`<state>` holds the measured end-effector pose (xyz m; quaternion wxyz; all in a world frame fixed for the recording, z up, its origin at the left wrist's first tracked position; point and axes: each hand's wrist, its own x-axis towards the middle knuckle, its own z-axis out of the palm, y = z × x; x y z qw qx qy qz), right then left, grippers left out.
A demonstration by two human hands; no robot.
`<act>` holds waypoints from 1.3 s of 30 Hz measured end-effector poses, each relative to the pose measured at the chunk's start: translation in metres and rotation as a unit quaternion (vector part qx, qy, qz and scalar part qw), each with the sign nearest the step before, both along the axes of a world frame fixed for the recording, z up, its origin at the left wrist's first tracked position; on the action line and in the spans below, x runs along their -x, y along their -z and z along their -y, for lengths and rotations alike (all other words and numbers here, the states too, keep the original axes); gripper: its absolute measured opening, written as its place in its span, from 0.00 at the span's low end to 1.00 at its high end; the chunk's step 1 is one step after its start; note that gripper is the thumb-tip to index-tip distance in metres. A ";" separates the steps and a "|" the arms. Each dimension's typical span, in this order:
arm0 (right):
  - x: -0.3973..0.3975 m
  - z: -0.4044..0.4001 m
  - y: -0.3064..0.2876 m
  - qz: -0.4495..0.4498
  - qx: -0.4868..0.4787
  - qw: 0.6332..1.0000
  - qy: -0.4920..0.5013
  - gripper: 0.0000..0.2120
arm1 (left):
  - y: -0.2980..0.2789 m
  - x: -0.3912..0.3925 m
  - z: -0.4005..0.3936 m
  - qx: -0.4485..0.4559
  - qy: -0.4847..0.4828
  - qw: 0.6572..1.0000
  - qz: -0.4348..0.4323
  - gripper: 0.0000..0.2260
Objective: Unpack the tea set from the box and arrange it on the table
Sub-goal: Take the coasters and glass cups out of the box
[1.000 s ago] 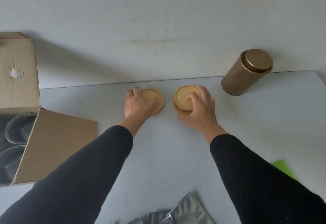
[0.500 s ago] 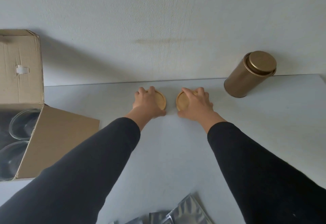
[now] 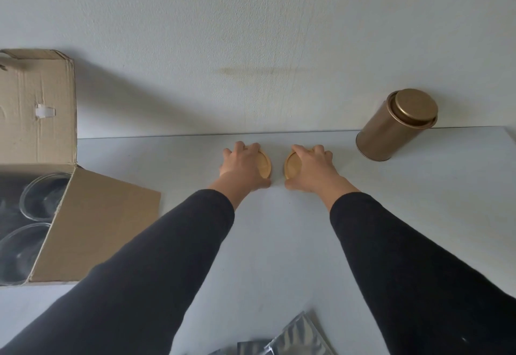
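Two round wooden coasters lie side by side near the far edge of the grey table (image 3: 424, 215), close to the wall. My left hand (image 3: 242, 168) covers the left coaster (image 3: 264, 165), fingers curled over its far rim and thumb at its near rim. In the same way my right hand (image 3: 313, 170) grips the right coaster (image 3: 292, 165). An open cardboard box (image 3: 92, 223) stands at the left. Two clear glass cups show inside it, one (image 3: 42, 195) behind the other (image 3: 22, 251).
A gold tea tin (image 3: 396, 128) with its lid on stands at the back right against the wall. Silver foil bags (image 3: 293, 338) lie at the near edge. A box flap (image 3: 39, 108) stands upright at the far left.
Both hands have slid the coasters away from me toward the wall. The right coaster, tilted up in my hand a second ago, now lies flat on the table.
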<state>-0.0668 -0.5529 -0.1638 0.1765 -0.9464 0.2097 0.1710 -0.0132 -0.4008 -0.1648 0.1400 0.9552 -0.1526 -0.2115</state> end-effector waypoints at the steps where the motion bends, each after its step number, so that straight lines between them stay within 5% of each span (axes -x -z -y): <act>1: 0.001 0.000 0.000 -0.002 0.000 1.000 -0.001 0.43 | -0.001 0.000 0.000 0.000 0.000 1.000 -0.005 0.42; 8: 0.016 -0.007 -0.018 0.033 0.039 0.999 -0.004 0.51 | -0.018 0.012 -0.016 0.001 -0.004 1.000 -0.021 0.52; 21: 0.020 -0.146 -0.128 0.193 0.021 0.981 -0.018 0.35 | -0.115 0.018 -0.164 0.015 -0.001 0.994 0.107 0.38; 29: 0.025 -0.305 -0.134 0.160 0.011 0.980 -0.122 0.28 | -0.128 0.033 -0.333 0.035 -0.023 0.995 0.090 0.27; 39: 0.025 -0.398 -0.114 0.106 0.125 0.970 -0.179 0.26 | -0.076 0.068 -0.418 -0.042 -0.004 0.997 0.071 0.49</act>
